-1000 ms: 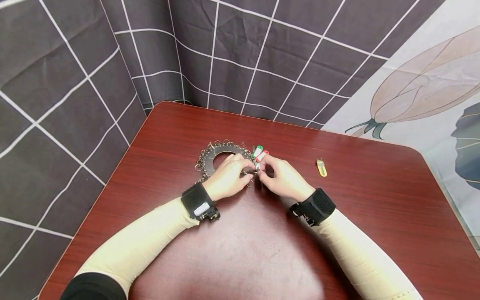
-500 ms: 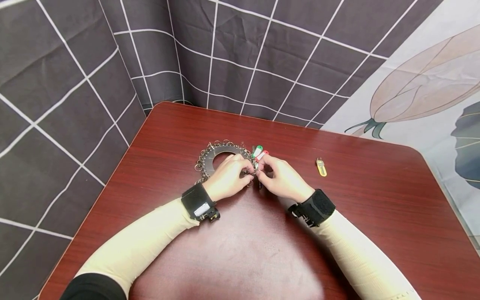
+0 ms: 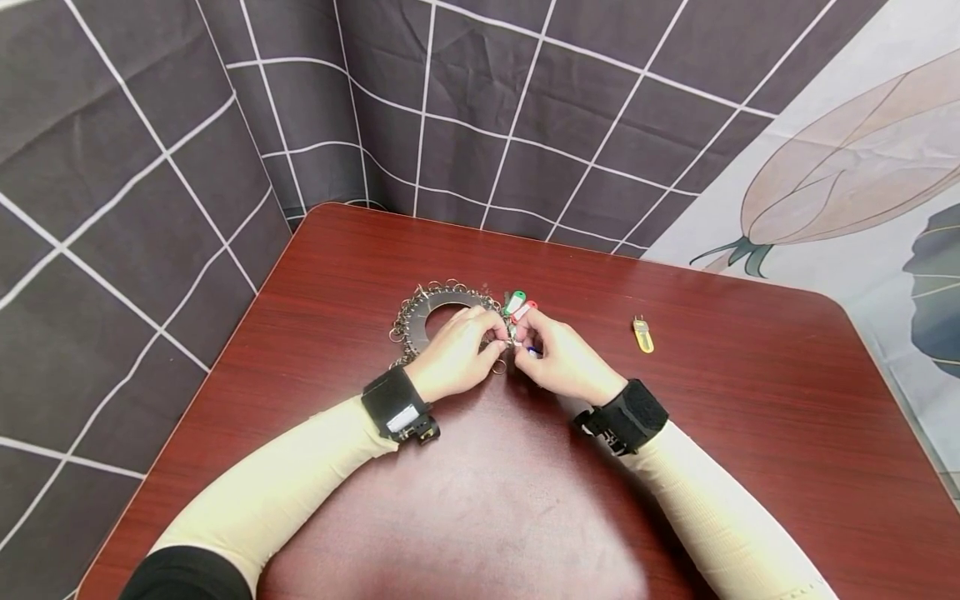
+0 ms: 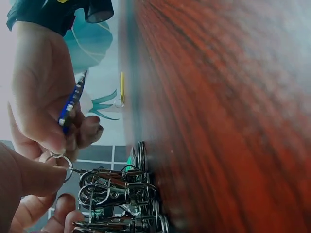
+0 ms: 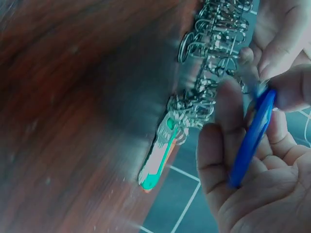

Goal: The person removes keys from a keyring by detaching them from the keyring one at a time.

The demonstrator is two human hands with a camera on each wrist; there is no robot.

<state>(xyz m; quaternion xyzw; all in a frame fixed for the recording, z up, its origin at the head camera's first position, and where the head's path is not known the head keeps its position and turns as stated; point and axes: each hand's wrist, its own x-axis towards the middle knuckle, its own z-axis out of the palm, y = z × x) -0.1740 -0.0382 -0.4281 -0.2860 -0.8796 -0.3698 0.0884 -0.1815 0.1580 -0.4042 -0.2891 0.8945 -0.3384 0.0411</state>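
A round grey metal plate [image 3: 452, 297] edged with small clips and split rings lies on the table. My left hand [image 3: 459, 346] covers its near right side. In the left wrist view, its thumb and finger pinch a split ring [image 4: 69, 170] beside the clips [image 4: 109, 194]. My right hand [image 3: 566, 354] meets it at the plate's right edge, fingertips right at that ring. A blue key tag [image 5: 252, 141] lies across the curled right fingers, its upper end at the fingertips. A green key tag [image 3: 514, 302] and a red key tag [image 3: 525, 311] lie just beyond the fingers.
A yellow key tag [image 3: 642, 337] lies apart on the red-brown table [image 3: 735, 400], right of the hands. A dark checked curtain [image 3: 480, 100] stands behind and left of the table, with a white patterned one [image 3: 825, 200] at the right.
The right hand has shifted slightly left towards the left fingertips. The blue key tag now shows between the right fingers, where a thin dark piece hung below before. The left hand has barely moved.
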